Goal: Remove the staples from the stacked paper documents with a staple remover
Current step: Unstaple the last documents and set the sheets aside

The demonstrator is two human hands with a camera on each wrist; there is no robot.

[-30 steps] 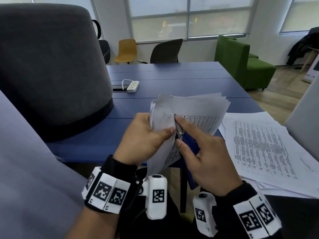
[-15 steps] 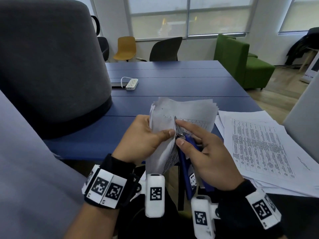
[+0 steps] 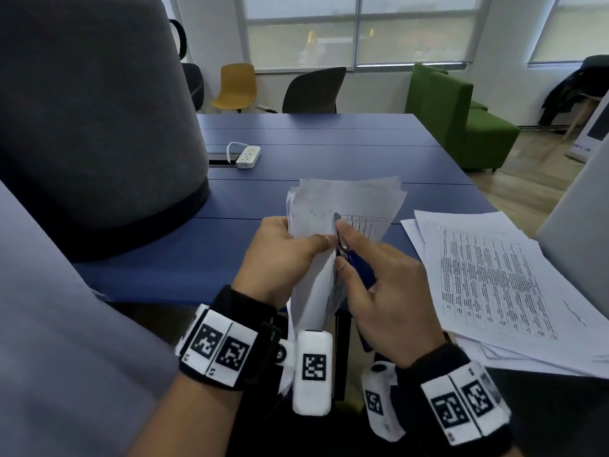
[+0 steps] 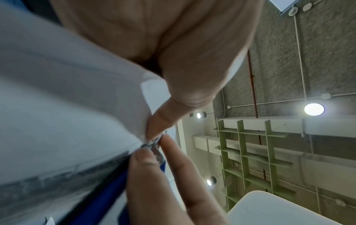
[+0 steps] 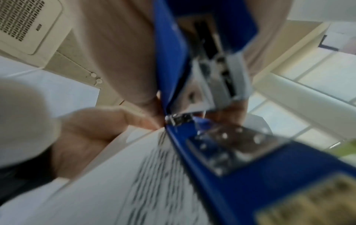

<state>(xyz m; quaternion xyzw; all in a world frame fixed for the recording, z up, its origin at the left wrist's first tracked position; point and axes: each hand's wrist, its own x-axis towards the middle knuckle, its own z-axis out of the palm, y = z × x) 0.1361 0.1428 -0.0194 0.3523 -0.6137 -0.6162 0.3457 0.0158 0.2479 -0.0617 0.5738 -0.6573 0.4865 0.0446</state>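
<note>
My left hand (image 3: 283, 258) grips a stapled bundle of printed sheets (image 3: 346, 209), held upright over the near edge of the blue table (image 3: 329, 153). My right hand (image 3: 389, 291) holds a blue stapler-style staple remover (image 3: 357, 263) with a metal tip. Its tip presses against the bundle's edge right beside my left thumb. In the left wrist view the metal tip (image 4: 154, 143) sits at the paper corner (image 4: 77, 106) between thumb and fingers. The right wrist view shows the blue tool (image 5: 202, 91) hinged open against the printed page (image 5: 134, 175). The staple itself is hidden.
A loose stack of printed documents (image 3: 494, 285) lies on the table to the right. A white power strip (image 3: 248, 156) sits farther back. A large grey padded chair back (image 3: 99, 127) stands at the left. Chairs and a green sofa (image 3: 461, 120) are beyond the table.
The bundle and both hands have dropped a little lower and nearer to me. My right hand has turned, bringing the blue tool more upright against the paper edge.
</note>
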